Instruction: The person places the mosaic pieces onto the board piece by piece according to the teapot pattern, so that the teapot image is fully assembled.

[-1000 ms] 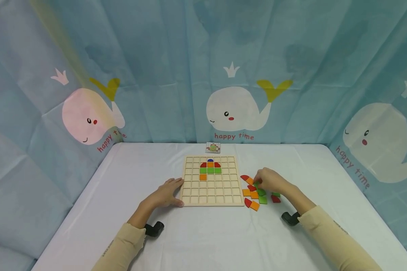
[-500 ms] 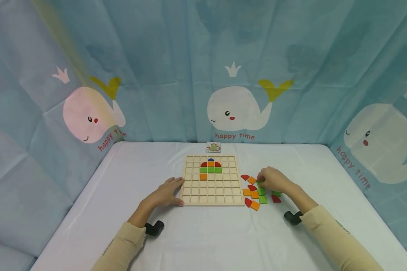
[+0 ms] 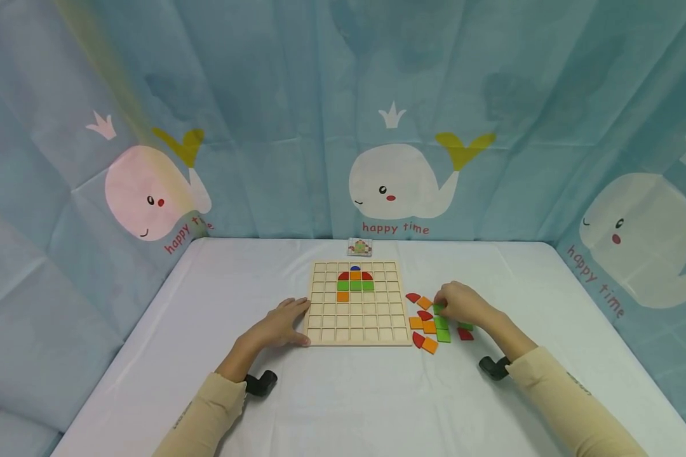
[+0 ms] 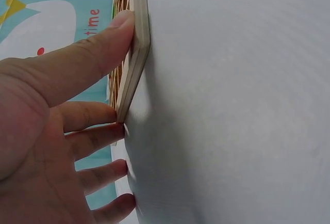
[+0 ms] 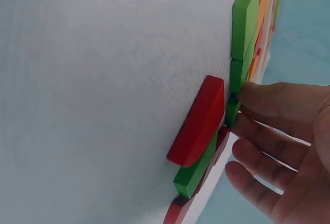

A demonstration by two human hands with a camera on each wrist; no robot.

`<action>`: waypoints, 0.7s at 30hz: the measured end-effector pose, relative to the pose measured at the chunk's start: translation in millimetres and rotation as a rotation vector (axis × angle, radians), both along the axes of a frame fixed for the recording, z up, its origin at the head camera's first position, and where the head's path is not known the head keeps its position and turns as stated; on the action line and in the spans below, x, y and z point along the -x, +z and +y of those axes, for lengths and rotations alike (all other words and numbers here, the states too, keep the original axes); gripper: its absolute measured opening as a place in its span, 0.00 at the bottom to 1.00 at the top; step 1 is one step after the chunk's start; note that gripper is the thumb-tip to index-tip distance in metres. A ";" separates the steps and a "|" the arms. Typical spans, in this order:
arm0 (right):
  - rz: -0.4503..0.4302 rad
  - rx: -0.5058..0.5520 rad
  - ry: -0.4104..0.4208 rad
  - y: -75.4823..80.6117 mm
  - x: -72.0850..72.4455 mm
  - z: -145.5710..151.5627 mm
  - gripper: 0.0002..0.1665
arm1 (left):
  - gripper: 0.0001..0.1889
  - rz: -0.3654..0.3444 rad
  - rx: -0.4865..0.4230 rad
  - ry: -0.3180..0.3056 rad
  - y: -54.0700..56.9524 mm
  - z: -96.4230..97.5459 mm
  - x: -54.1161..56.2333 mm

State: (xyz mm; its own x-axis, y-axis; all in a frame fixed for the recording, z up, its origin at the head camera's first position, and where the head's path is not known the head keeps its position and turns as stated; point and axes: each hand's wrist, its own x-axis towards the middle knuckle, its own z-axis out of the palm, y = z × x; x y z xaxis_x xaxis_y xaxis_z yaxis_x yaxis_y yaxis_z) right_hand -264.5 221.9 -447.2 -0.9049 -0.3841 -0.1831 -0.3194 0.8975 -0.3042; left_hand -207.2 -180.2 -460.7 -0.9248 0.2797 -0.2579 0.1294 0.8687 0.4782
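- Your right hand [image 3: 462, 303]: arm extended, thumb and forefinger pinching one flat green square tile [image 5: 233, 110] low at the table; remaining fingers free.
- Your left hand [image 3: 282, 322]: fingers spread, nearly straight; thumb touching the near left corner of the pale wooden grid board [image 3: 377, 322], fingertips along its left edge.
- Two flat green square tiles [image 3: 441, 324]: in line on your side of the pinched one.
- Loose orange square tiles [image 3: 430, 327] and red quarter-round tiles [image 3: 419, 341]: mostly between your right fingers and the board.
- In the board's cells: one blue half-round tile [image 3: 356, 268], two orange squares, two red quarter-rounds, three green squares in a row.
- Small picture card [image 3: 359, 247]: beyond the board's far edge.
- White-covered table [image 3: 349, 400], beneath everything.
- Light-blue curtain [image 3: 274, 127] printed with white whales: behind and at both sides.
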 end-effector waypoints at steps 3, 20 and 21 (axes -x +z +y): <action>0.011 -0.001 0.006 -0.9 0.2 0.1 0.11 | 0.47 -0.002 0.006 0.001 1.0 0.0 -0.1; -0.003 0.053 -0.027 6.7 3.8 -4.9 0.15 | 0.48 -0.010 0.014 -0.003 5.4 1.4 0.9; -0.004 0.054 -0.028 6.9 4.7 -6.1 0.15 | 0.48 -0.012 0.013 -0.003 5.2 1.2 1.3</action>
